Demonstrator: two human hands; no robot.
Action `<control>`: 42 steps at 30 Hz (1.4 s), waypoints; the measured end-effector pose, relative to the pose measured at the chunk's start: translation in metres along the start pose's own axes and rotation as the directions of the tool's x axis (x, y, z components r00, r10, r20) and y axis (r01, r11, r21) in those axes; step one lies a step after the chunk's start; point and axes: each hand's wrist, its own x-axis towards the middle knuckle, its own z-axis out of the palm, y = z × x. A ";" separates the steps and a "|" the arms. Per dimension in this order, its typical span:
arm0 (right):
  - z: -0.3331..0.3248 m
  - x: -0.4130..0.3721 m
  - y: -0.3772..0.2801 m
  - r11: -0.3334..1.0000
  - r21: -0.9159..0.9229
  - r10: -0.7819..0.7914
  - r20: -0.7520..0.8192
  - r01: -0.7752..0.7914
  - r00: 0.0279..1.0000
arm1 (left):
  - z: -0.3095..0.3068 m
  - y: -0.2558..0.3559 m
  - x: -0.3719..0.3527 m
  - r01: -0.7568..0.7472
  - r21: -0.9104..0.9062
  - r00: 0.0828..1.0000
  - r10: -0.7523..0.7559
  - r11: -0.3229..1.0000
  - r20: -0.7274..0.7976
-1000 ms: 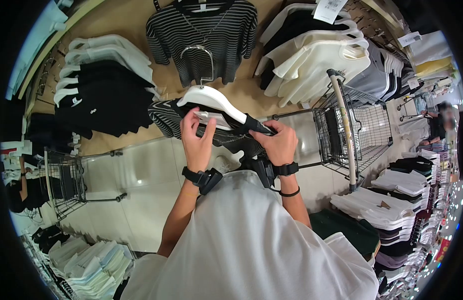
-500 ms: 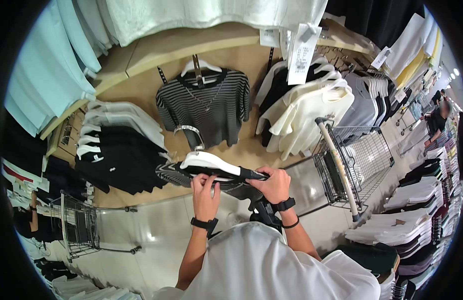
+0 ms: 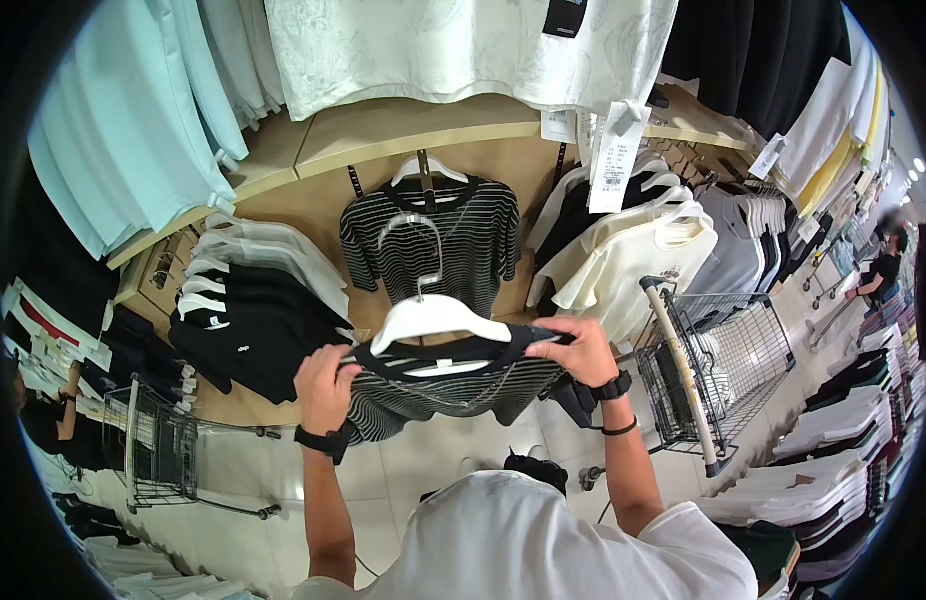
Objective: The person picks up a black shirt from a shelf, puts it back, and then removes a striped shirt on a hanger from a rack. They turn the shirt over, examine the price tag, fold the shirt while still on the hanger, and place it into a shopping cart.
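A black T-shirt with thin light stripes (image 3: 453,395) hangs spread in front of me on a white hanger (image 3: 438,318), its metal hook pointing up. My left hand (image 3: 325,385) grips the shirt at its left shoulder, fingers closed on the cloth. At the opposite shoulder, my right hand (image 3: 577,352) pinches the fabric between thumb and fingers. The hanger sits inside the neckline, which faces up. Behind it, a similar striped T-shirt (image 3: 463,240) hangs face-out on the wall rack.
Black T-shirts (image 3: 263,335) hang at left, cream T-shirts (image 3: 623,260) at right. A shopping cart (image 3: 718,365) stands to my right, another cart (image 3: 158,445) to my left. A wooden shelf (image 3: 403,130) crosses above. People are at both sides; folded and hung clothes line the right edge.
My left hand has moved from the neckline out to the left shoulder. The shirt is raised and spread wider, with its hanger more upright. My right hand has shifted slightly right and up.
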 end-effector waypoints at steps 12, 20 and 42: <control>-0.010 0.037 -0.018 0.955 -0.255 -0.209 -0.204 0.154 0.956 | -0.030 0.011 0.042 0.238 0.023 0.969 -0.236 0.971 -0.068; -0.007 0.032 -0.022 0.982 -0.152 -0.154 -0.274 0.115 0.949 | -0.020 0.003 0.019 0.320 -0.237 0.909 -0.368 0.917 -0.196; -0.016 0.022 -0.018 0.985 0.165 0.085 -0.277 -0.039 0.957 | 0.211 -0.094 -0.151 0.746 -0.395 0.660 -0.518 0.536 0.543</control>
